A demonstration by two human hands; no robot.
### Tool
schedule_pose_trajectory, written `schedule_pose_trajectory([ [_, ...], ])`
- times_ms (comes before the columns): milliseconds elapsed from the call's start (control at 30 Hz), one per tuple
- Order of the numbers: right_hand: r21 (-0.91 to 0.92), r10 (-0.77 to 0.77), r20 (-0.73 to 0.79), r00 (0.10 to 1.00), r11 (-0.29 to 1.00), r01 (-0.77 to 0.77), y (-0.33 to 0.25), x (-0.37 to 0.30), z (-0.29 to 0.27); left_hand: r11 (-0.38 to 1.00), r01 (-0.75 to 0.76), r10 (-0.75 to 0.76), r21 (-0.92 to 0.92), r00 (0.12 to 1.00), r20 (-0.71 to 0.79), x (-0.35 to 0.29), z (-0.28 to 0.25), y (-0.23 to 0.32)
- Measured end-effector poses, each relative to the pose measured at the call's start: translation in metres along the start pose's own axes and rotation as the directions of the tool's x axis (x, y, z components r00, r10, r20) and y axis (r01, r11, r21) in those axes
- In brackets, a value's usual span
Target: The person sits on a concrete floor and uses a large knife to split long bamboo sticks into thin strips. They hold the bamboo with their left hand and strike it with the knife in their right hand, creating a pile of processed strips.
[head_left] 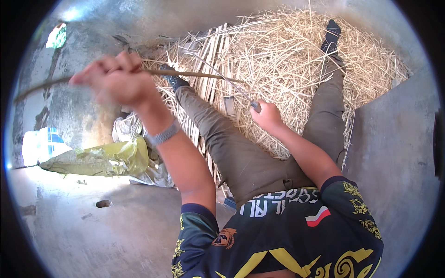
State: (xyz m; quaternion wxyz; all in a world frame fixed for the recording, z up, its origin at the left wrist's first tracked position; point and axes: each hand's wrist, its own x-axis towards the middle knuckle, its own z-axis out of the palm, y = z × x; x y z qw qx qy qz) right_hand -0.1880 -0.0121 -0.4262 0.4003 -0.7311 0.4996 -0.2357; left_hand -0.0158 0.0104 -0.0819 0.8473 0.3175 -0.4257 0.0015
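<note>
My left hand (118,78), raised at the left and slightly blurred, is closed around a long thin brown stick (190,73). The stick sticks out on both sides of the fist, bending down toward the left rim. Between my legs, my right hand (269,116) grips the dark handle of a knife (238,90). Its long narrow blade slants up and to the left. In this view the blade crosses the stick near the stick's right end; whether they touch, I cannot tell.
A heap of pale straw-like shavings (278,60) lies between and around my outstretched legs. Long split strips (215,60) lie at its left side. A yellow-green sack (106,157) and a white-and-blue bag (44,146) rest at the left. The floor has a small hole (104,204).
</note>
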Motion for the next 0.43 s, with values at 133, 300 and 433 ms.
schedule_pose_trajectory([
  [133, 0.262, 0.261, -0.036, 0.965, 0.934, -0.243, 0.029, 0.020, 0.007, 0.948, 0.008, 0.073, -0.319, 0.968, 0.242, 0.058, -0.037, 0.113],
  [300, 0.118, 0.426, -0.184, 0.886, 0.904, -0.410, 0.080, 0.017, -0.014, 0.927, -0.092, 0.219, -0.363, 0.920, 0.326, 0.076, -0.074, 0.252],
  [433, 0.269, 0.440, -0.142, 0.887, 0.879, -0.394, 0.056, 0.027, -0.009, 0.924, -0.320, 0.353, -0.211, 0.924, 0.143, 0.077, -0.095, 0.262],
])
